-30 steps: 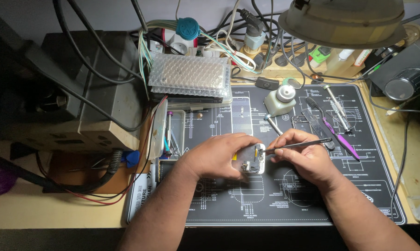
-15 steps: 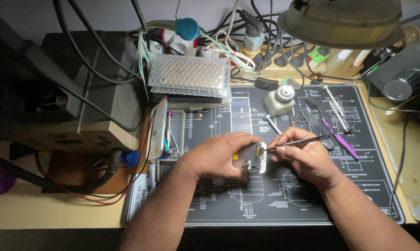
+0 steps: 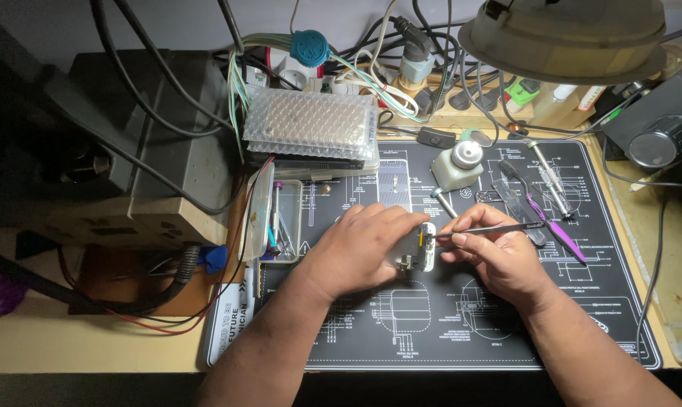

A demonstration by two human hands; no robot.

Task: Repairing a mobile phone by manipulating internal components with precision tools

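Head view: the left hand (image 3: 360, 252) has its fingers clenched around a small white device (image 3: 420, 247), holding it just above the black work mat (image 3: 461, 332) on the tabletop. The right hand (image 3: 499, 260) pinches metal tweezers (image 3: 491, 228), whose tips touch the device's edge, just beside the left fingers. Beyond the right fingers stand a small white bottle (image 3: 458, 166) and a purple tool (image 3: 556, 230).
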